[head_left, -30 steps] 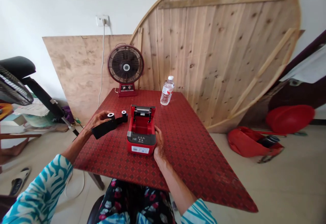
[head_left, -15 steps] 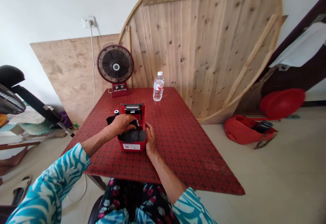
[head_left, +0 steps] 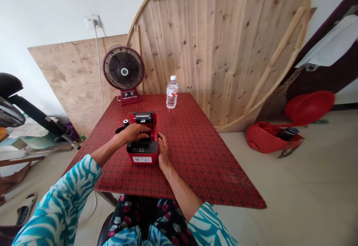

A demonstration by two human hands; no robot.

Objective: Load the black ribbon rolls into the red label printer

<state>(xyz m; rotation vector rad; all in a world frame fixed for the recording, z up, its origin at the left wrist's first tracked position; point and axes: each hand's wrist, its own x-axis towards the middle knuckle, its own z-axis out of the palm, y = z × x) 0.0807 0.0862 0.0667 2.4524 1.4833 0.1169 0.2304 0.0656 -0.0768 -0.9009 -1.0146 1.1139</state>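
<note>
A small red and black printer (head_left: 142,154) stands on the table with its lid (head_left: 144,117) raised. A white sticker (head_left: 142,159) is on its front, below a black panel with small buttons. My left hand (head_left: 136,132) reaches into the printer from the left, fingers bent over a black roll (head_left: 144,135) mostly hidden beneath them. My right hand (head_left: 164,150) is pressed along the printer's right side, steadying it. Just behind my left wrist is another small roll (head_left: 125,122) with a white end. A black sheet (head_left: 119,130) shows beside it.
The table (head_left: 201,164) has a red patterned cover. At its far end stand a dark red fan (head_left: 124,72) and a clear water bottle (head_left: 172,93). A round wooden board (head_left: 212,52) leans on the wall. Right, on the floor, lies a red bag (head_left: 261,139).
My left hand has sunk deeper into the printer, and the roll's white end is now out of sight. Dark film no longer covers the front panel. My right hand stays at the side.
</note>
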